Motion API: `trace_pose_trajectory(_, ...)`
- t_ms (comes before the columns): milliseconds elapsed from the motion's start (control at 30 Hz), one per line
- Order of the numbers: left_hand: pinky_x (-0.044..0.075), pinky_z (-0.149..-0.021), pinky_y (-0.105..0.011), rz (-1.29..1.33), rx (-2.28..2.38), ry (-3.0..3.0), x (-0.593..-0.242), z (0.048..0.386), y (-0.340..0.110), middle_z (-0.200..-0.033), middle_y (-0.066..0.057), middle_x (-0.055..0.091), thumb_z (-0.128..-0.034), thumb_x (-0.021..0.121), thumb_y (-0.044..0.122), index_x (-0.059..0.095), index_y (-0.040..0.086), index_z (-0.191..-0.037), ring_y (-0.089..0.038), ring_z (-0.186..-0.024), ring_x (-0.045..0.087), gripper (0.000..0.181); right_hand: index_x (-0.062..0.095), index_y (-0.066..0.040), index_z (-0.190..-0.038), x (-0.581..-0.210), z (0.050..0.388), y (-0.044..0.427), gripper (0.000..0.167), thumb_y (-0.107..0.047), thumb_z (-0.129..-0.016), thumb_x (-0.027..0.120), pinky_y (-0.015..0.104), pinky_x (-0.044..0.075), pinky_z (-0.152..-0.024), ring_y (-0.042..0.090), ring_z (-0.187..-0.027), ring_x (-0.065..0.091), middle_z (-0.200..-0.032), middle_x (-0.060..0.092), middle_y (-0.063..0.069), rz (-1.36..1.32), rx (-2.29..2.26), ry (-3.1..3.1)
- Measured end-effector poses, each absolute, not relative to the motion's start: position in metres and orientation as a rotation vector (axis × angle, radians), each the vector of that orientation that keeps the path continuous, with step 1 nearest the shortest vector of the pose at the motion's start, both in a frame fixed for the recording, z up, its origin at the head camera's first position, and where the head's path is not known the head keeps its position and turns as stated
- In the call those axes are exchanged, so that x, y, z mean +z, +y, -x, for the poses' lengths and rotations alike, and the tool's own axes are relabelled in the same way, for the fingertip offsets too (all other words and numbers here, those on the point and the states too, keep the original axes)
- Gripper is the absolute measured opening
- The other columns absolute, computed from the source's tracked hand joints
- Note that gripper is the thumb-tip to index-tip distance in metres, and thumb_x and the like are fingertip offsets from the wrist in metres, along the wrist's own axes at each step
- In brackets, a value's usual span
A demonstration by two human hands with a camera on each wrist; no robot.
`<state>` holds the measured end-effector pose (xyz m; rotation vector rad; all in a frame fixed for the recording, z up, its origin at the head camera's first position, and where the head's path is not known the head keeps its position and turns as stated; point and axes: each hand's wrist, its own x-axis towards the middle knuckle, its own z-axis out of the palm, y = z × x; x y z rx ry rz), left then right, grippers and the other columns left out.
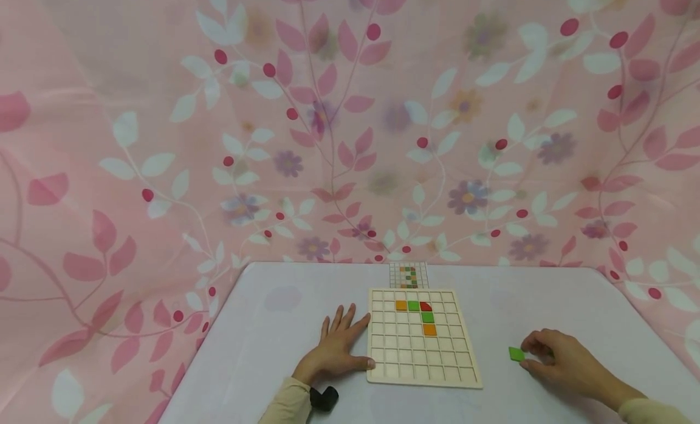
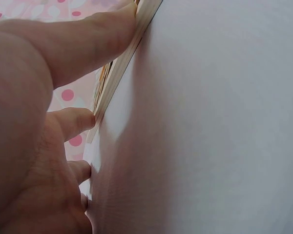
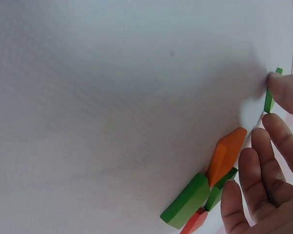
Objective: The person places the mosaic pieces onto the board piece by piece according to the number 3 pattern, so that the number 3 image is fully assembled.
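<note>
My left hand [image 1: 336,351] lies spread on the table, its thumb and index fingertip touching the left edge of the wooden grid board [image 1: 399,356]. On the board are an orange tile [image 1: 401,305], a green tile [image 1: 413,305] and a red piece [image 1: 426,307] in a row, with green [image 1: 428,317] and orange [image 1: 430,330] tiles below the red. To the board's right, my right hand [image 1: 563,363] pinches a loose green tile [image 1: 516,354] between thumb and index finger. In the right wrist view, orange [image 3: 227,153], green [image 3: 188,202] and red [image 3: 195,222] pieces lie by the curled other fingers.
A small patterned grid card [image 1: 408,275] stands or lies behind the board; which, I cannot tell. A black object [image 1: 325,399] is at the left wrist. Floral cloth [image 1: 350,138] hangs behind the white table [image 1: 262,351].
</note>
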<state>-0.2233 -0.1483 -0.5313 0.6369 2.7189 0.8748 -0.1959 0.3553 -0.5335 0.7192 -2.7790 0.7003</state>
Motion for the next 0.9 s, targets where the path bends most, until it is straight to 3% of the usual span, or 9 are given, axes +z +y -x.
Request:
trace_pose_trajectory(567, -0.003, -0.124, -0.076, -0.627, 0.848, 2.739, -0.5331, 0.2224, -0.1481, -0.178, -0.023, 0.01, -0.0868, 0.084, 0.051, 0.036, 0.015, -0.167, -0.049, -0.164, -0.001, 0.1, 0.072, -0.02, -0.1, -0.5398, 0.1959, 0.3531, 0.024, -0.016, -0.084, 0.09, 0.021, 0.053, -0.065, -0.011, -0.081, 0.052, -0.091, 0.063, -0.025, -0.749, 0.688, -2.725)
trace_pose_trajectory(900, -0.004, -0.122, -0.078, -0.663, 0.882, 2.722, -0.5365, 0.2247, -0.15, -0.177, -0.025, 0.009, -0.0867, 0.083, 0.054, 0.035, 0.013, -0.167, -0.052, -0.163, -0.003, 0.102, 0.07, -0.018, -0.099, -0.5399, 0.1938, 0.3479, 0.025, -0.016, -0.084, 0.09, 0.02, 0.055, -0.069, -0.011, -0.082, 0.054, -0.091, 0.065, -0.02, -0.737, 0.653, -2.731)
